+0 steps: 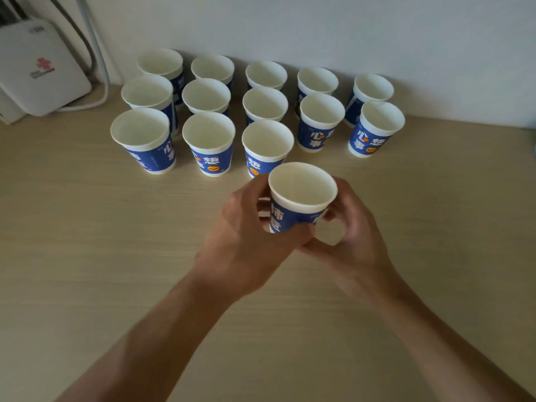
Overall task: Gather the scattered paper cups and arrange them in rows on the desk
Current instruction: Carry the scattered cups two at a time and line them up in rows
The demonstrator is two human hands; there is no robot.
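Several blue-and-white paper cups (208, 140) stand upright in three rows on the light wooden desk (87, 242), against the back wall. The two back rows are longer than the front row, which holds three cups. Both hands hold one more paper cup (301, 195) upright, just in front and right of the front row's last cup (265, 146). My left hand (249, 236) wraps its left side and bottom. My right hand (356, 230) grips its right side, and something white shows under those fingers, too hidden to name.
A white router-like box (40, 68) with grey cables (95, 53) leans at the back left corner. The wall runs right behind the cups. Bare desk stretches to the left, right and front of the hands.
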